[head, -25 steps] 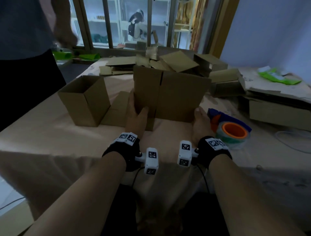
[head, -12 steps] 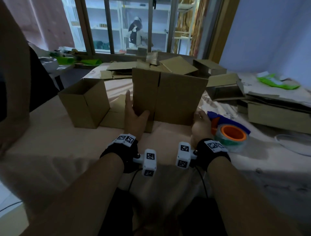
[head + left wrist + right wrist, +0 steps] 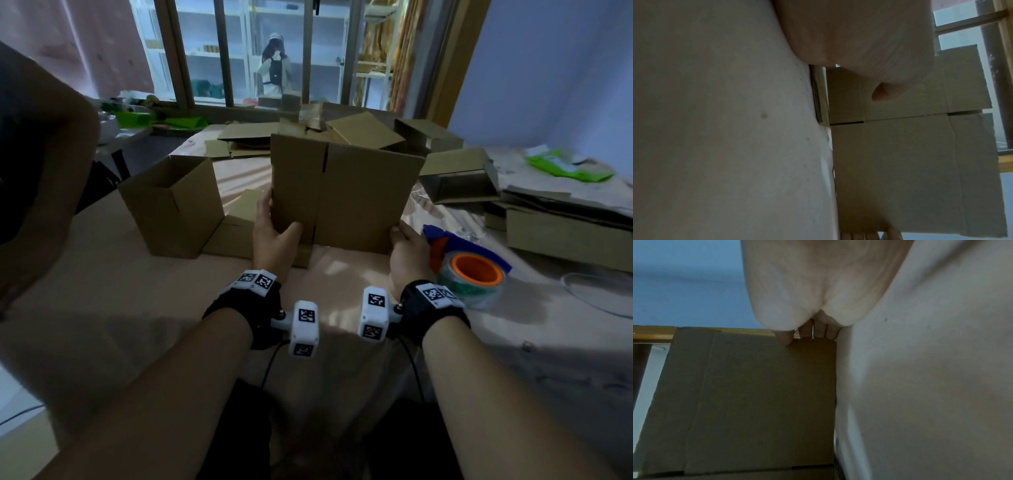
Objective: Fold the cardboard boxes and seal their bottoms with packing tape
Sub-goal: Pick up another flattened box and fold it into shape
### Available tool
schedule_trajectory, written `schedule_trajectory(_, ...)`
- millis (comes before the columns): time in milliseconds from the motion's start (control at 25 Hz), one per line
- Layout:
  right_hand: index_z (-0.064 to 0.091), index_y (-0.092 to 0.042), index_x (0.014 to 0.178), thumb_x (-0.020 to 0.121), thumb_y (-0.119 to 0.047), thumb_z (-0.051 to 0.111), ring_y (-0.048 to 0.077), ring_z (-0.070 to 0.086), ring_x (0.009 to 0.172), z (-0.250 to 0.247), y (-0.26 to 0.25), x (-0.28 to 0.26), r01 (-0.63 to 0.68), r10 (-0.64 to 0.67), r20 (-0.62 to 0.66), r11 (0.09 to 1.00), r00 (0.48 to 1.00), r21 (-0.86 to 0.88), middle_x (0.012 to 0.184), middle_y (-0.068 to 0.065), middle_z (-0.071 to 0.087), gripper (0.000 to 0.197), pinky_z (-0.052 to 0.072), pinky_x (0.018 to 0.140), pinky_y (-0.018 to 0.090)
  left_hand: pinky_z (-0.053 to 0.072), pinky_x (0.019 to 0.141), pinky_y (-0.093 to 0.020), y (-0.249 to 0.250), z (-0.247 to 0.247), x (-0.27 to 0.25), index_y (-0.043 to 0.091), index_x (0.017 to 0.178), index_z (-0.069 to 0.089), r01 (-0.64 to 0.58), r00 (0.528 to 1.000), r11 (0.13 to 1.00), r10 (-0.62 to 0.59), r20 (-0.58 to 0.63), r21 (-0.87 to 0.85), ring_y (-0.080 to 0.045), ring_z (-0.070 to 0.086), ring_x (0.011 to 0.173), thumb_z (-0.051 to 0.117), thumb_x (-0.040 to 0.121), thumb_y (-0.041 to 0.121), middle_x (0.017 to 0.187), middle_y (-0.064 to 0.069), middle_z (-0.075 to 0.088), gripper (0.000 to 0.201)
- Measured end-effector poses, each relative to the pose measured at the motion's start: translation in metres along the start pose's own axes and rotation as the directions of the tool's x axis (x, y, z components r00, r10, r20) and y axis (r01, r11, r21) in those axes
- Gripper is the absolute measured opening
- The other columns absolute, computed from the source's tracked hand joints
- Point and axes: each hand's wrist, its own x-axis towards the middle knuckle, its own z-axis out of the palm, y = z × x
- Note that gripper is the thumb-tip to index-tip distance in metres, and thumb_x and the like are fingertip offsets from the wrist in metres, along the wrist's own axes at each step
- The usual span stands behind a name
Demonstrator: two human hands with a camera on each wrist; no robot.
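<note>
Left hand [image 3: 274, 236] grips the near left edge of the flattened cardboard box [image 3: 346, 195] — thumb laid across the front panel, fingers wrapped behind the edge. Right hand [image 3: 409, 255] holds the lower right corner of that box; the right wrist view shows the thumb tip [image 3: 785, 339] pressed on the panel face and 3 fingers [image 3: 819, 331] reaching past the edge behind it. Both hands are closed on cardboard.

Box stands upright on the cloth-covered table [image 3: 102, 308], its bottom edge on the cloth, directly ahead of the person and between the 2 hands. A vertical slit splits the front panel into a narrow left part and a wide right part; in the left wrist view the slit [image 3: 890, 117] runs across the picture.

Left of it, an assembled open-top box [image 3: 171, 205] sits on the table with 1 flap [image 3: 236, 222] lying flat toward the left hand.

Tape dispenser [image 3: 469, 274] — blue body, orange core, clear tape roll — lies on the cloth just beside the right wrist.

Behind: a heap of flat and half-folded cartons [image 3: 359, 132], more cardboard [image 3: 561, 236] on the right, green packets [image 3: 565, 168] at far right. Another person's arm [image 3: 44, 178] fills the left edge. Barred window [image 3: 267, 51] beyond.
</note>
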Motion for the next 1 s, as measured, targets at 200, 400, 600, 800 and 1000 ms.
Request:
schedule_trajectory(200,0.059,-0.034,0.131,0.099,-0.018,0.046,0.011,0.053,0.104,-0.003,-0.005,-0.003,-0.027,0.027,0.032,1.0,0.999,-0.012,0.107,-0.017,0.054,0.038,0.038,0.096,0.03,0.048,0.104,-0.03,-0.001,-0.001,0.002,0.032,0.153,0.029,0.014,1.0,0.999,-0.015,0.009,0.042,-0.012,0.05,0.128,0.068,0.082,0.008,0.143,0.002,0.048,0.085)
schedule_trajectory(400,0.056,-0.029,0.135,0.097,-0.008,0.046,0.001,0.053,0.088,-0.003,-0.01,-0.008,-0.035,0.034,0.052,0.999,0.998,0.012,0.089,-0.028,0.051,0.044,0.038,0.088,0.027,0.044,0.109,-0.035,-0.004,0.0,0.003,0.034,0.154,0.026,0.011,1.0,0.995,-0.01,-0.002,0.095,-0.012,0.046,0.133,0.074,0.077,0.016,0.148,0.003,0.046,0.093)
schedule_trajectory(600,0.053,-0.03,0.136,0.098,-0.009,0.046,-0.006,0.049,0.085,-0.004,-0.01,-0.008,-0.039,0.035,0.074,0.998,0.997,0.053,0.09,-0.028,0.051,0.044,0.037,0.088,0.026,0.037,0.113,-0.038,-0.01,0.0,0.009,0.024,0.157,0.015,-0.062,0.996,0.963,0.043,0.078,0.264,-0.019,0.039,0.138,0.079,0.067,0.009,0.15,-0.002,0.04,0.112)
schedule_trajectory(800,0.055,-0.03,0.134,0.099,-0.013,0.045,0.007,0.052,0.104,-0.007,-0.01,-0.004,-0.029,0.02,0.158,0.998,0.987,0.057,0.109,-0.019,0.057,0.04,0.039,0.086,0.019,0.032,0.111,-0.041,-0.012,0.005,0.009,0.02,0.158,-0.004,-0.021,0.999,0.887,0.004,0.038,0.46,-0.031,0.031,0.138,0.084,0.068,0.013,0.149,-0.014,0.031,0.126)
schedule_trajectory(1000,0.056,-0.016,0.129,0.099,0.0,0.046,0.013,0.062,0.099,-0.005,-0.003,0.005,0.012,-0.037,0.181,0.991,0.983,0.136,0.126,0.009,0.061,0.036,0.049,0.088,0.025,0.03,0.114,-0.053,-0.01,0.008,0.01,0.017,0.156,-0.012,-0.007,1.0,0.851,0.006,0.003,0.525,-0.035,0.031,0.139,0.084,0.07,0.031,0.153,-0.017,0.026,0.13)
